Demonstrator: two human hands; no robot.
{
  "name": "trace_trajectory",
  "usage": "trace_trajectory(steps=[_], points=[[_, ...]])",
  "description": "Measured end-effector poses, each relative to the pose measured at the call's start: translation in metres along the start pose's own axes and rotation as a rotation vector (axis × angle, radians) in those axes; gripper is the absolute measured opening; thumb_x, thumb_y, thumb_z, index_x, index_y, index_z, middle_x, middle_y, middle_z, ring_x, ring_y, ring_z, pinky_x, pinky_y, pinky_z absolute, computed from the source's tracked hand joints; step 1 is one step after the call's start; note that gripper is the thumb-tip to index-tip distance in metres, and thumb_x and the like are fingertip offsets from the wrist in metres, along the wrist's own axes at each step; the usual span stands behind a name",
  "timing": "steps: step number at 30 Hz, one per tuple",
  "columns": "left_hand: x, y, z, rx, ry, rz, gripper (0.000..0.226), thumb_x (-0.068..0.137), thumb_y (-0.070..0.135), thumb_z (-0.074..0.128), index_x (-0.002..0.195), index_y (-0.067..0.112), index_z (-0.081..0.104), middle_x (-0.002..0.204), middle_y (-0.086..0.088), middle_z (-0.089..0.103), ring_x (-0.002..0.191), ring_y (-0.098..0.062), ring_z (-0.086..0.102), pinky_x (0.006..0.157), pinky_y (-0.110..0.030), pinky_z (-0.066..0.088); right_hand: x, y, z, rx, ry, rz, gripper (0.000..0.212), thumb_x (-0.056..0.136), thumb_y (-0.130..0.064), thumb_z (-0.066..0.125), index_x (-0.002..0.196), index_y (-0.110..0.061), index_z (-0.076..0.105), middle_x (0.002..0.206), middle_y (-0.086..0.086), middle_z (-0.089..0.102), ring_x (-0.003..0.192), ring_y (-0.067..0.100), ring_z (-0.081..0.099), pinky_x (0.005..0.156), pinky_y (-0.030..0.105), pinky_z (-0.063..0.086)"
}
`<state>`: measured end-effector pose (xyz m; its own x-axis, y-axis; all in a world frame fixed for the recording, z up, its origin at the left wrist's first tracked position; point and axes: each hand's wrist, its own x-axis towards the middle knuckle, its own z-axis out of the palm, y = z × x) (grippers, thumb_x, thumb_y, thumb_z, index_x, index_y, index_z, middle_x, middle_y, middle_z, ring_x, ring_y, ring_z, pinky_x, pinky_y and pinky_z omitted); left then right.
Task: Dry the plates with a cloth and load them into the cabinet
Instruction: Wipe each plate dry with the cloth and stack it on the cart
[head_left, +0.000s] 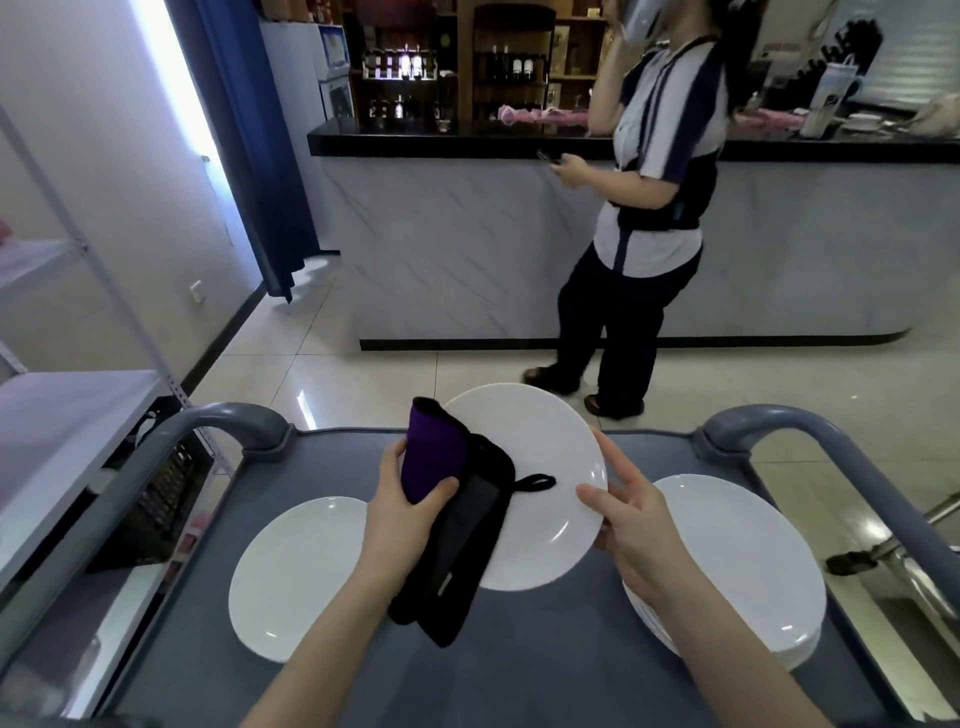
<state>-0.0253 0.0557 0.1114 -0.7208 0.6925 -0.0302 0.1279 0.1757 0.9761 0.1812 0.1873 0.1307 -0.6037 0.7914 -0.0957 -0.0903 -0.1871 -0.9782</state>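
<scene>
A white plate (540, 467) is held tilted above the grey cart top (519, 670). My right hand (631, 525) grips its right rim, thumb on the face and fingers behind. My left hand (402, 506) grips a black and purple cloth (452, 499) and presses it against the plate's left side; the cloth's lower end hangs below the plate. A single white plate (291, 571) lies on the cart at the left. A stack of white plates (748, 566) sits on the cart at the right, partly hidden by my right forearm.
The cart has grey curved handles at the far left (228, 421) and far right (769, 421). A metal shelf unit (67, 415) stands to the left. A person (644, 208) stands ahead beside a marble-fronted counter (467, 249). Tiled floor lies between.
</scene>
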Motion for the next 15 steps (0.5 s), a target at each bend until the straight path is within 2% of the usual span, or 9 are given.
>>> trace_trajectory(steps=[2,4,7,9,10,12,15], points=[[0.008,0.009,-0.004,0.108,-0.020,0.080,0.067,0.084,0.030,0.075,0.138,0.042,0.037,0.115,0.020,0.060,0.101,-0.002,0.060,0.084,-0.019,0.046,-0.001,0.000,-0.002,-0.057,-0.032,-0.008,0.061,0.095,0.000,0.056,0.134,-0.048,0.054,0.115,0.006,0.073,0.101,0.026,0.071,0.071,0.035,0.058],[0.018,0.021,-0.010,0.237,-0.116,0.182,0.066,0.083,0.028,0.077,0.136,0.044,0.040,0.109,0.024,0.059,0.099,0.002,0.057,0.080,-0.012,0.043,-0.002,-0.006,-0.002,-0.170,-0.105,-0.022,0.063,0.095,0.000,0.056,0.133,-0.050,0.054,0.112,0.007,0.074,0.099,0.026,0.072,0.073,0.035,0.058],[0.029,0.035,-0.015,0.430,-0.335,0.297,0.065,0.081,0.027,0.077,0.130,0.051,0.042,0.110,0.021,0.061,0.102,-0.003,0.059,0.088,-0.019,0.046,0.000,-0.020,0.001,-0.375,-0.250,-0.045,0.063,0.092,0.000,0.053,0.128,-0.051,0.058,0.108,0.000,0.076,0.099,0.017,0.072,0.077,0.026,0.056],[0.031,0.039,-0.011,0.512,-0.419,0.381,0.062,0.082,0.027,0.076,0.130,0.049,0.044,0.115,0.018,0.062,0.105,-0.005,0.058,0.092,-0.025,0.048,0.005,-0.030,0.007,-0.551,-0.285,-0.081,0.062,0.092,0.003,0.052,0.128,-0.047,0.058,0.117,-0.012,0.071,0.108,0.010,0.067,0.087,0.020,0.053],[0.030,0.041,-0.008,0.554,-0.437,0.430,0.061,0.082,0.028,0.075,0.132,0.045,0.045,0.117,0.016,0.062,0.106,-0.006,0.058,0.093,-0.027,0.048,0.008,-0.034,0.012,-0.661,-0.285,-0.115,0.059,0.092,0.003,0.053,0.130,-0.043,0.055,0.123,-0.015,0.067,0.113,0.008,0.063,0.091,0.017,0.049],[0.029,0.043,-0.001,0.617,-0.440,0.506,0.056,0.084,0.032,0.074,0.132,0.041,0.047,0.119,0.014,0.061,0.107,-0.009,0.057,0.092,-0.031,0.048,0.015,-0.038,0.019,-0.832,-0.289,-0.172,0.048,0.096,-0.002,0.055,0.135,-0.030,0.052,0.129,-0.007,0.063,0.121,0.011,0.058,0.095,0.020,0.046],[0.026,0.040,0.004,0.545,-0.364,0.517,0.045,0.085,0.034,0.072,0.122,0.046,0.049,0.108,0.022,0.060,0.099,-0.005,0.057,0.088,-0.031,0.049,0.021,-0.039,0.020,-0.953,-0.218,-0.213,0.043,0.097,-0.003,0.054,0.137,-0.018,0.054,0.132,-0.002,0.063,0.125,0.013,0.055,0.098,0.023,0.042]])
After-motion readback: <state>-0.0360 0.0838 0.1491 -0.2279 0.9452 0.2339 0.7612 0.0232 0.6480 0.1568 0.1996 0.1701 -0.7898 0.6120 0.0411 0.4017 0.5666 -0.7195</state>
